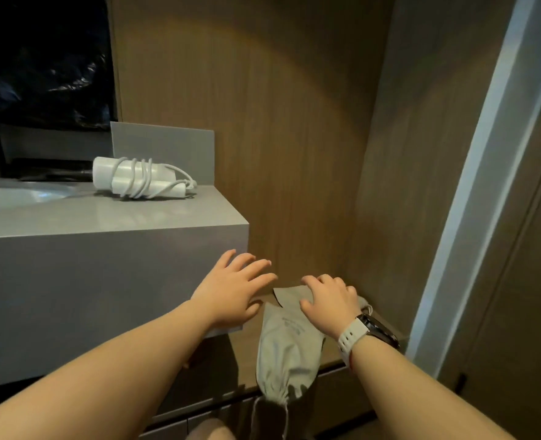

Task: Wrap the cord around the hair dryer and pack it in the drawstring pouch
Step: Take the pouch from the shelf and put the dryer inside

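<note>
1. We see a white dryer (pixel 136 177) lying on its side on the grey counter (pixel 110 217), its cord (pixel 142 176) already looped several times around the body, with a loose end trailing toward the counter's right edge.
2. We find the dryer just in front of a grey backsplash (pixel 163 142), beside the sink basin (pixel 24 193) at the left.
3. Well below the counter, a grey pouch (pixel 286 354) lies on a lower wooden shelf (pixel 329 354), its gathered mouth and drawstring (pixel 283 417) hanging over the front edge toward us.
4. Our right hand (pixel 328 304) rests on the far end of the pouch, fingers curled and pressing the cloth; we cannot tell whether it actually grips it. A watch (pixel 371 330) with a white strap sits on that wrist.
5. Our left hand (pixel 232 292) hovers open, fingers spread and holding nothing, near the counter's lower right corner and just left of the pouch.
6. Wood panelling (pixel 294 122) fills the wall behind, and the dryer and pouch lie well apart.
</note>
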Motion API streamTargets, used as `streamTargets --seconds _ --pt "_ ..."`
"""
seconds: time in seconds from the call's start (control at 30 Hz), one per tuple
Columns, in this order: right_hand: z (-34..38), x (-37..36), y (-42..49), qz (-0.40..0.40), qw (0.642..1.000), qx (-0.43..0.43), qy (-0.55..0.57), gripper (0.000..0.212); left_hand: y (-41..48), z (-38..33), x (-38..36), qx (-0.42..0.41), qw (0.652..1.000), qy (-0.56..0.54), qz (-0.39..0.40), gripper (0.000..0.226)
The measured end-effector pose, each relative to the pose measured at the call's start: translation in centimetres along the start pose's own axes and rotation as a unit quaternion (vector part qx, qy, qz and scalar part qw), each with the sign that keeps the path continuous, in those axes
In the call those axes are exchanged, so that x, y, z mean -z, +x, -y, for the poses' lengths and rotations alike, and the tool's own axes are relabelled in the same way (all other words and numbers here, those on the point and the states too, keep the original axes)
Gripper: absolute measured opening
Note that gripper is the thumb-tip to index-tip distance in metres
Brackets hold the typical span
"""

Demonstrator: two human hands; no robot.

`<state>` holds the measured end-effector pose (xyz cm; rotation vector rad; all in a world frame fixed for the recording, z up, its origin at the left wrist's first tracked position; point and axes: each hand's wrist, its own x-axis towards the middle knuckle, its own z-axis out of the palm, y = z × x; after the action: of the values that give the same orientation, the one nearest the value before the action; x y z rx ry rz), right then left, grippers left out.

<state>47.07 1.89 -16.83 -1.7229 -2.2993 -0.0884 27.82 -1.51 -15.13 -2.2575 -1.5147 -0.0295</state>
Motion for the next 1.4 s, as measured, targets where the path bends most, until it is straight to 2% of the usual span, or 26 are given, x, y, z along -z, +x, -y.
streamTargets --seconds 0.27,0.7,0.93,1.1,1.17,1.3,1.4 --pt "-4.5 -6.2 -1.0 0.094 0.994 -0.044 0.022 0.041 2.6 -4.4 -5.9 -0.057 0.995 -0.046 0.071 0.056" --pt "-9.5 -18.0 1.1 0.231 0.967 -0.094 0.055 0.040 6.9 -7.3 -19.2 -0.070 0.962 -0.140 0.226 0.059" --pt "-10.2 -24.0 2.5 0.265 0.954 -0.114 0.076 0.038 8.2 -8.1 -25.9 0.018 0.931 -0.214 0.294 0.073" --pt "-9.6 -26.7 3.8 0.247 0.935 -0.195 0.162 0.052 8.7 -8.0 -28.8 0.101 0.907 -0.300 0.279 0.074" --pt "-9.4 -27.4 4.4 0.239 0.927 -0.220 0.190 0.054 8.6 -7.9 -29.5 0.099 0.902 -0.311 0.282 0.073" --pt "-9.3 -28.3 5.1 0.222 0.923 -0.224 0.219 0.055 9.0 -7.5 -30.4 0.094 0.902 -0.298 0.297 0.074" --pt "-9.7 -28.5 5.7 0.223 0.922 -0.208 0.237 0.055 10.4 -7.6 -30.5 0.168 0.893 -0.340 0.241 0.064"
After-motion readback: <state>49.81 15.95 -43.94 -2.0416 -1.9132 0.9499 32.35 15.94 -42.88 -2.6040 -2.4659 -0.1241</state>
